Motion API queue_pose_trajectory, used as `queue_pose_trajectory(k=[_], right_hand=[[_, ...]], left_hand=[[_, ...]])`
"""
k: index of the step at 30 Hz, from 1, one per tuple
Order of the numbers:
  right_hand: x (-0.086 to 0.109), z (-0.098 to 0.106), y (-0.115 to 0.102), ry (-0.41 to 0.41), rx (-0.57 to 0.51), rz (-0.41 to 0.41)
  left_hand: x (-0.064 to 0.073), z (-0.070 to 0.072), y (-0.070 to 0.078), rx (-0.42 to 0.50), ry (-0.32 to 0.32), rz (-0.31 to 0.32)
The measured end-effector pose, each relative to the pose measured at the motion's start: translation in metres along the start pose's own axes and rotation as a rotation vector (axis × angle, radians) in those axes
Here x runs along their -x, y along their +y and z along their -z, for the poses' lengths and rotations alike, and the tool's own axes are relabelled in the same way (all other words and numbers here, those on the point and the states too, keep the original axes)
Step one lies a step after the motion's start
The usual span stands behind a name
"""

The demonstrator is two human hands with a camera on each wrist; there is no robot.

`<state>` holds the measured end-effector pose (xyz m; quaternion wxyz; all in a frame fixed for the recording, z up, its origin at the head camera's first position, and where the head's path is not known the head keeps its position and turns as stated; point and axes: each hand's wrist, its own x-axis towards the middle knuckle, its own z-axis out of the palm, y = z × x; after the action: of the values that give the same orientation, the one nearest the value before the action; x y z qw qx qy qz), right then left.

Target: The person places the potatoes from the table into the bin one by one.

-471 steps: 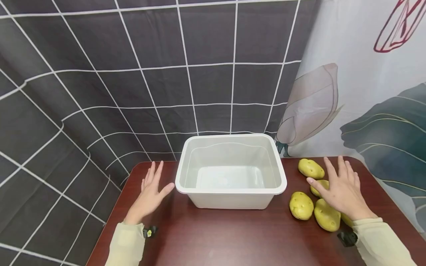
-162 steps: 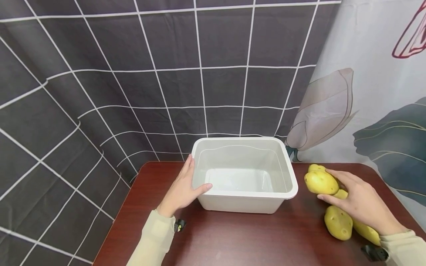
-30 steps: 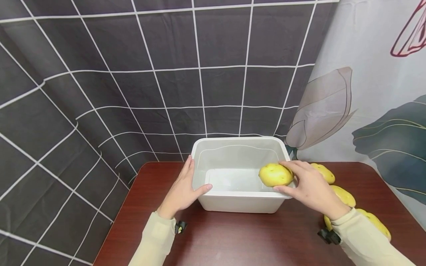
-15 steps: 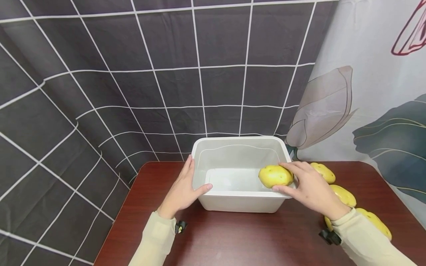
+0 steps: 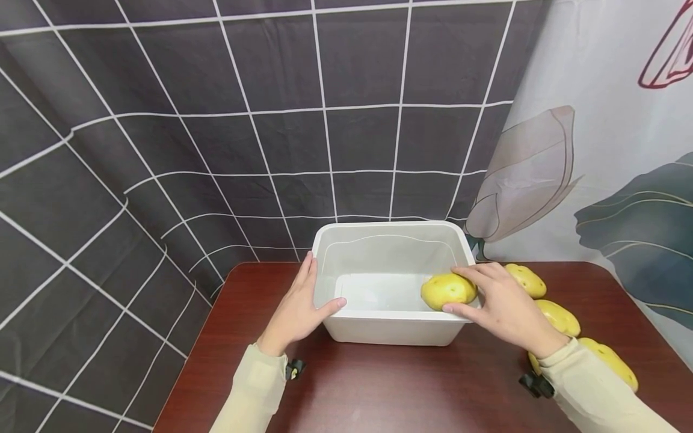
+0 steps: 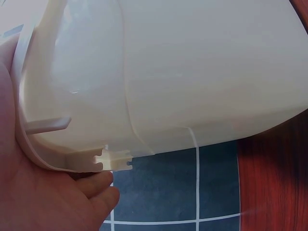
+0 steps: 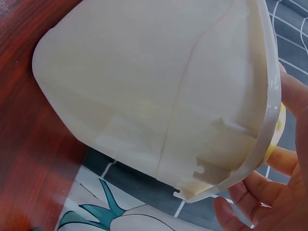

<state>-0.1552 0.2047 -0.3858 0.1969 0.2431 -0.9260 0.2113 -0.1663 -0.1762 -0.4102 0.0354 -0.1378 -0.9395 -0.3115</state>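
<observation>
Slightly lower than before, your right hand (image 5: 505, 310) grips a potato (image 5: 446, 291) at the right inside the tub (image 5: 387, 332); your left hand (image 5: 295, 313), fingers straight, rests against its left side.

The off-white, rectangular plastic tub (image 5: 387, 329) had smooth walls with a soft sheen, and its rim (image 7: 274, 96) looked glossier. The yellow, oval potato (image 5: 448, 289) over it showed smooth, faintly shiny skin dotted with small pits; the other yellow, oval potatoes (image 5: 525, 281) looked much the same. The reddish-brown, wood-grained worktop (image 5: 379, 391) had a polished surface that gave back a hazy light. Dark grey cloth with white grid lines (image 5: 357, 138) was matt and lightly creased, as was the white cloth with leafy prints (image 5: 595, 138). The cream cloth sleeves (image 5: 251, 385) were matt, with soft folds.
</observation>
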Motion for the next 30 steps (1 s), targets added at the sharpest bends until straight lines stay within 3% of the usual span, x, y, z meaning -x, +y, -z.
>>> queue_pose_trajectory(k=[21,30], right_hand=[[0.0007,-0.0019,0.0026,-0.027,0.008,0.020],[0.0010,-0.0036,0.0069,0.016,0.004,0.077]], left_hand=[[-0.0001,-0.0020,-0.0014,0.001,0.011,-0.005],[-0.0003,-0.0022,-0.0013,0.003,0.012,-0.002]])
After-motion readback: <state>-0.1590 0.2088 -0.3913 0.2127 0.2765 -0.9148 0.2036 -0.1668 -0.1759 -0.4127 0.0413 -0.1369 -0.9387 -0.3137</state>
